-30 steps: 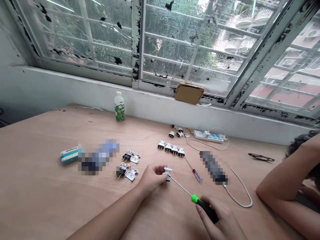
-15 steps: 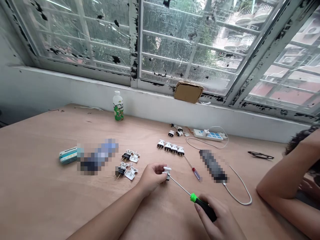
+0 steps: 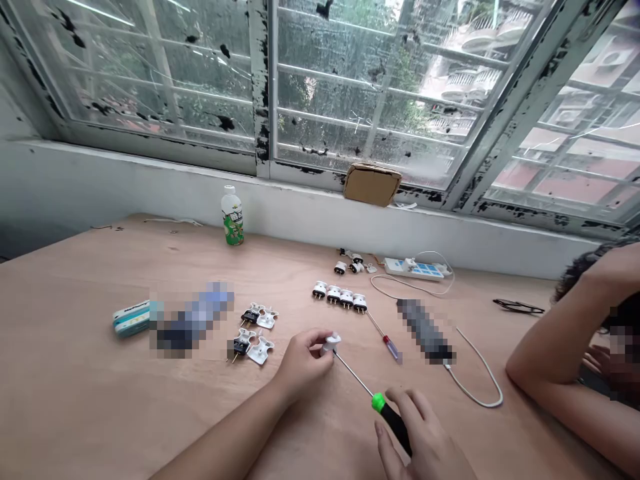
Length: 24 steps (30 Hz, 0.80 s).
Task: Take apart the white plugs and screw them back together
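My left hand (image 3: 305,363) pinches a small white electrical plug (image 3: 331,343) between thumb and fingers, just above the table. A screwdriver (image 3: 394,425) with a black and green handle slants from my right hand (image 3: 425,437) to the plug, its tip against the plug's side. The fingers of my right hand are loosely around the handle, with the thumb apart from it. Left of my left hand lie two opened plugs, a black-cored upper one (image 3: 251,317) and a lower one (image 3: 241,343), beside their white cover halves (image 3: 261,350).
Several assembled plugs (image 3: 334,295) stand in a row beyond my hands, near a red-tipped screwdriver (image 3: 392,348). A power strip (image 3: 415,268), a bottle (image 3: 233,217) and glasses (image 3: 518,306) lie farther back. Another person's arm (image 3: 550,373) rests at the right.
The plug has tilted in my left hand, and its pins no longer show. My right hand and the screwdriver handle have shifted left, the fingers looser on it. The view has shifted slightly.
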Tool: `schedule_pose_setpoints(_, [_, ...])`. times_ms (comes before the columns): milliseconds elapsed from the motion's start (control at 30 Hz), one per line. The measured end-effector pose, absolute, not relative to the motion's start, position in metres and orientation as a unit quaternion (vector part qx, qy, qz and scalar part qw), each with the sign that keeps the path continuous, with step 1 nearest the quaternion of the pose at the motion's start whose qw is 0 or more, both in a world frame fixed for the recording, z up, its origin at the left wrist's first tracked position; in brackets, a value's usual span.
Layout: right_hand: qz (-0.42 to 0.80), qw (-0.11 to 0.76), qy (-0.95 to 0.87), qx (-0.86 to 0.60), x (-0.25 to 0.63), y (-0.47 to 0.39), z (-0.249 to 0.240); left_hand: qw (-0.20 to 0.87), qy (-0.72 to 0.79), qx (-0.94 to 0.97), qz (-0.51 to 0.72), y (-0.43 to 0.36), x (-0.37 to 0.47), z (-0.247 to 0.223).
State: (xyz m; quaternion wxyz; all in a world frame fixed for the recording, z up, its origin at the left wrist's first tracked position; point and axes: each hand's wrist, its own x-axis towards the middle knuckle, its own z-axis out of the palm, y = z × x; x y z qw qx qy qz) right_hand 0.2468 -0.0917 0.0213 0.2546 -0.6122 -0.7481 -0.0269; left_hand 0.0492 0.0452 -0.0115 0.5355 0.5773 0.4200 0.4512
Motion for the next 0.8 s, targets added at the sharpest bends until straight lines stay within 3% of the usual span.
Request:
schedule_pose_setpoints(333, [0.041, 0.318, -0.694, -0.644, 0.2546, -0.0970, 0.0199, 0.485, 0.402, 0.627, 0.458, 0.0389, 0.0477, -0.0044])
schedule_pose_setpoints(500, [0.009, 0.351, -0.702, -0.619, 0.2502, -0.0926, 0.0189, 0.483, 0.405, 0.625, 0.462, 0.0394, 0.0471, -0.0053])
schedule_pose_setpoints(800, [0.035, 0.356, -0.682, -0.638, 0.2497, -0.0949, 0.0197, 0.487, 0.401, 0.620, 0.466, 0.0387, 0.0483, -0.0045])
